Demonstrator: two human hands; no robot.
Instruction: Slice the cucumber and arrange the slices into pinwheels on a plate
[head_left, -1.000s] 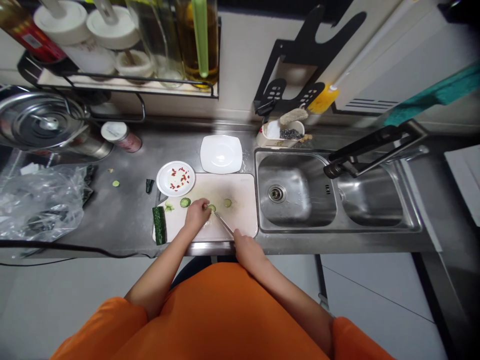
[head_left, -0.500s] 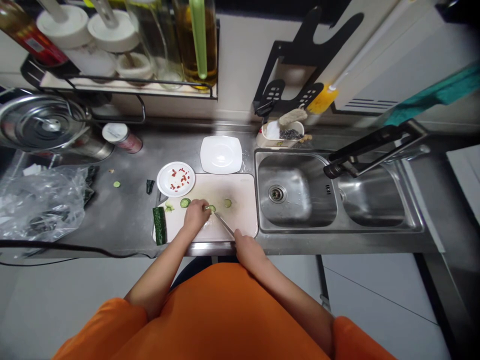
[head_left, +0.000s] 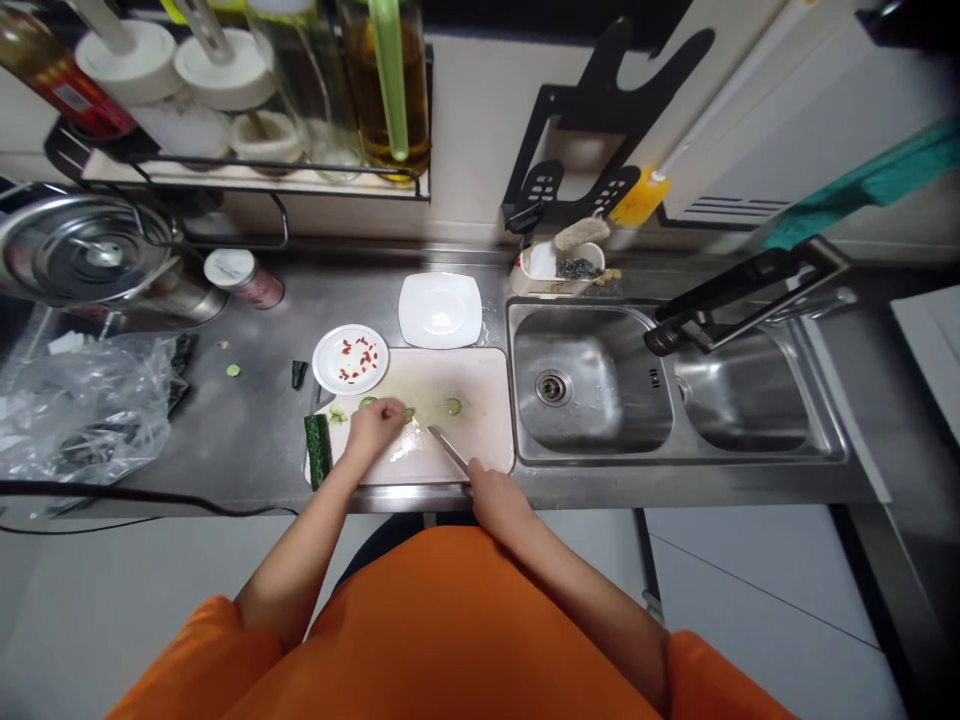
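My right hand (head_left: 495,495) grips a knife (head_left: 450,450), its blade pointing up and left over the white cutting board (head_left: 480,440). My left hand (head_left: 376,425) is closed, with its fingertips on a thin cucumber slice (head_left: 409,414) a little left of the knife tip. Partly behind that hand lies another cucumber slice (head_left: 367,401). One more round slice (head_left: 453,407) rests on the board to the right. Pale green scraps (head_left: 337,413) lie at the board's left side. A dark green length of cucumber (head_left: 317,450) lies across the board's left edge.
A white plate with red bits (head_left: 351,382) overlaps the board's upper left corner. Behind the board stands a white square dish (head_left: 441,310). To the right is a steel double sink (head_left: 600,410). A plastic bag (head_left: 112,390) and a lidded pot (head_left: 97,250) occupy the left.
My left hand has moved left, away from the knife, and the cucumber slice at its fingertips has gone with it. My right hand and the knife stay nearly in place.
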